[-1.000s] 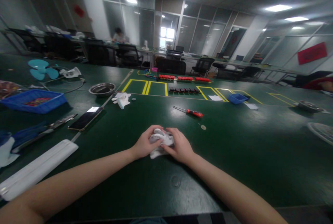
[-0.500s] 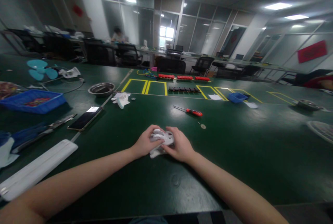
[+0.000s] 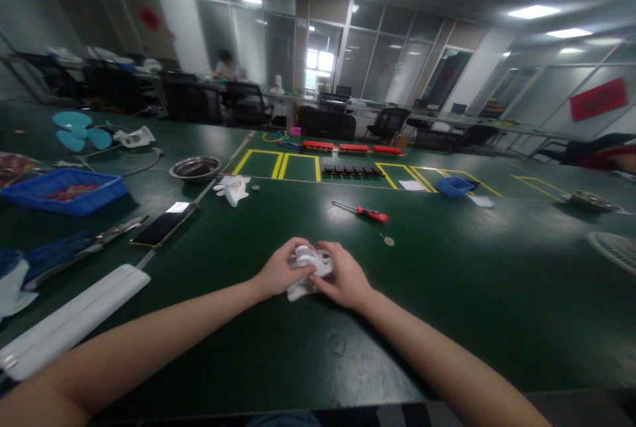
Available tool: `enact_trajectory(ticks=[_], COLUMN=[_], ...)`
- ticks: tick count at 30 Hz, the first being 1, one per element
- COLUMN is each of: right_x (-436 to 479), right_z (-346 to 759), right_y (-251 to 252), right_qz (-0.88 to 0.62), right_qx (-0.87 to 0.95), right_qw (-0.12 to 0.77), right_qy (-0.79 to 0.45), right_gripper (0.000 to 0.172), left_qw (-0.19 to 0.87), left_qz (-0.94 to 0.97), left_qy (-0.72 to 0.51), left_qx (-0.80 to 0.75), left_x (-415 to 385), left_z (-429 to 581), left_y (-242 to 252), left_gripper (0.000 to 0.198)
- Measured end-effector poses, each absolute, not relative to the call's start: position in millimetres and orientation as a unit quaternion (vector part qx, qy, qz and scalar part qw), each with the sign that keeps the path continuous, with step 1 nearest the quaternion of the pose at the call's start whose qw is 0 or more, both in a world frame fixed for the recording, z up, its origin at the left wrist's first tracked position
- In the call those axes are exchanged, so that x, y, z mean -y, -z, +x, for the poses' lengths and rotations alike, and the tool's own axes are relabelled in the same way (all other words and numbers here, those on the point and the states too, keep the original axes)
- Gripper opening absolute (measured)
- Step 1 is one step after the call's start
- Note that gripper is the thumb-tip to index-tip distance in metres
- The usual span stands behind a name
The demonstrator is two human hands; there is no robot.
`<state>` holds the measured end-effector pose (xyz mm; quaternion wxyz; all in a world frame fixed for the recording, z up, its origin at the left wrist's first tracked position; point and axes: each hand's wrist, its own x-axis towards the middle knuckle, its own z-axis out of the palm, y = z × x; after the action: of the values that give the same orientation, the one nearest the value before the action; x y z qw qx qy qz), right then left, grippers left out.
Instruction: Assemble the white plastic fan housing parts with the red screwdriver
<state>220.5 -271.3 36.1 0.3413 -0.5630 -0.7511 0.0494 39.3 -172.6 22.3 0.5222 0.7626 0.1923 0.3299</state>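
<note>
A white plastic part [image 3: 318,264] with rounded knobs on top is gripped between both hands, low over the green table [image 3: 238,354]. My left hand [image 3: 282,271] is closed on its left side, thumb laid across the front. From the right, my right hand [image 3: 345,278] curls around the other side, and the two thumbs nearly meet. Fingers cover much of the part, so its full shape is hidden. Beyond the hands lies a red-handled screwdriver [image 3: 370,214], and a small round disc [image 3: 389,241] rests nearer to my right hand.
On the left are a phone [image 3: 165,225], a long white bar-shaped case [image 3: 74,321], a blue tray [image 3: 106,190], a metal bowl [image 3: 193,169] and teal fan blades [image 3: 81,132]. Another white part [image 3: 234,191] lies beyond my left hand. A blue basket [image 3: 453,187] stands at the right.
The knobs on top of the white part have turned slightly in the grip. Both hands stay in nearly the same place.
</note>
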Motion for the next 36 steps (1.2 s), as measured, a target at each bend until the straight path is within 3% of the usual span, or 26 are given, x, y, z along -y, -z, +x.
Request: enact_trajectory(ticks=[6, 36], right_x=[269.9, 270.3], right_z=[221.5, 220.8], right_y=[-32.3, -32.1], right_qz=[-0.566, -0.565], right_qx=[0.750, 0.749], right_qw=[0.339, 0.343], right_qy=[-0.052, -0.053], right_gripper=[0.061, 0.061], left_qw=[0.566, 0.542], left_qz=[0.738, 0.754], left_qy=[-0.320, -0.317], left_qx=[-0.181, -0.192], left_x=[171.5, 172.6], left_z=[41.0, 40.7], left_y=[-20.2, -21.6], left_gripper=[0.045, 0.041])
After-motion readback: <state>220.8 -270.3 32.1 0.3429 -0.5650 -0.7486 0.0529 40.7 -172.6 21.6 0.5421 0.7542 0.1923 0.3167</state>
